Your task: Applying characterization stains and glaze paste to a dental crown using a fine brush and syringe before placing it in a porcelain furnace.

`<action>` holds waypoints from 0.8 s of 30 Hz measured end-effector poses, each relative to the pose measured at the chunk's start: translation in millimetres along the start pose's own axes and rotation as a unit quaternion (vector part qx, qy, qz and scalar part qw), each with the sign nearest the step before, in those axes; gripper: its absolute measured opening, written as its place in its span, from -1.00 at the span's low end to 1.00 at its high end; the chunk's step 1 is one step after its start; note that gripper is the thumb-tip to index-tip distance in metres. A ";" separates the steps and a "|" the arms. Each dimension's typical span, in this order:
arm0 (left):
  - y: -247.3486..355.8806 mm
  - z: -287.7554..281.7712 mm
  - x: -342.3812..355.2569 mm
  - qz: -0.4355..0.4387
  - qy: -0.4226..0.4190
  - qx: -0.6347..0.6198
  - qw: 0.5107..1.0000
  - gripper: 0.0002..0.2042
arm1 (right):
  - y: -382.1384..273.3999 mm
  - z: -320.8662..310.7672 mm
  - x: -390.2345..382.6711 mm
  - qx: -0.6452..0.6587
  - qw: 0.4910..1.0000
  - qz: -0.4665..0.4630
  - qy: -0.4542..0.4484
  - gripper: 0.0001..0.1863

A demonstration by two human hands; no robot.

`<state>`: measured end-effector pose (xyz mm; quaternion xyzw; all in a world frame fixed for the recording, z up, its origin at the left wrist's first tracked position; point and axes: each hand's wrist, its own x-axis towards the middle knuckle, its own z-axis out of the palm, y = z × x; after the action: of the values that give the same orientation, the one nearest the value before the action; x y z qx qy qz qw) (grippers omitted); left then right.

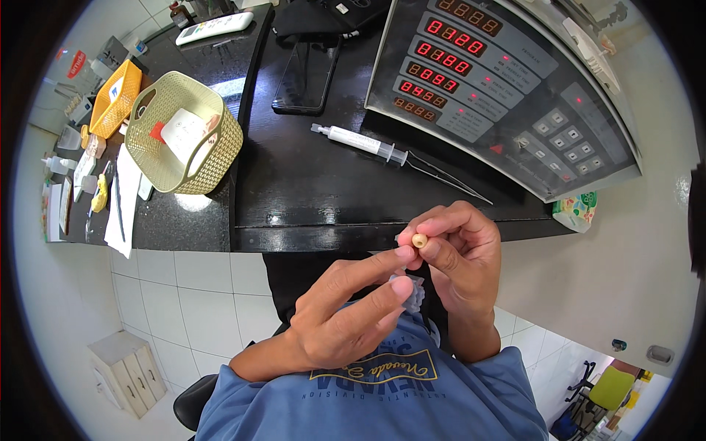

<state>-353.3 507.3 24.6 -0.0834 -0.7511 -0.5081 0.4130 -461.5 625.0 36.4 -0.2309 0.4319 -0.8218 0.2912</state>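
Note:
Between the thumb and fingertips of my right hand [465, 257], a tiny cream-coloured dental crown [420, 241] is pinched, a dark hollow showing in its face. My left hand [334, 312] is close beside it, index fingertip and thumb apart, the index tip near the right fingertips. Tucked behind the left thumb is a lumpy grey-blue piece that looks like a dental model [416, 296]; the left fingers appear to hold it, though the grip is partly hidden. Both hands are above my lap at the table's front edge.
On the black table [294, 184] lie a syringe [360, 140], metal tweezers [448, 178] and a phone [307, 75]. A control unit with red digits [500, 88] stands at the right. Farther left are a green basket [220, 151], an orange basket [114, 99] and a remote [215, 28].

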 end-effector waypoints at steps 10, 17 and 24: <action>-3.7 0.3 1.6 0.045 -0.006 0.065 0.997 -0.57 | 2.2 1.1 -0.7 -0.025 0.999 -0.028 -0.014 -0.89; -5.6 -3.4 4.0 0.061 -0.033 0.093 0.993 -0.65 | 1.4 -1.2 -2.0 -0.033 0.999 -0.008 -0.006 -0.85; -0.8 -2.1 2.2 0.039 -0.013 0.069 0.997 -0.61 | 1.7 0.2 -1.3 -0.025 1.000 0.006 0.018 -0.85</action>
<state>-354.1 504.5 25.9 -0.0903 -0.7859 -0.4377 0.4274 -459.9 625.0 34.9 -0.2209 0.4590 -0.8127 0.2829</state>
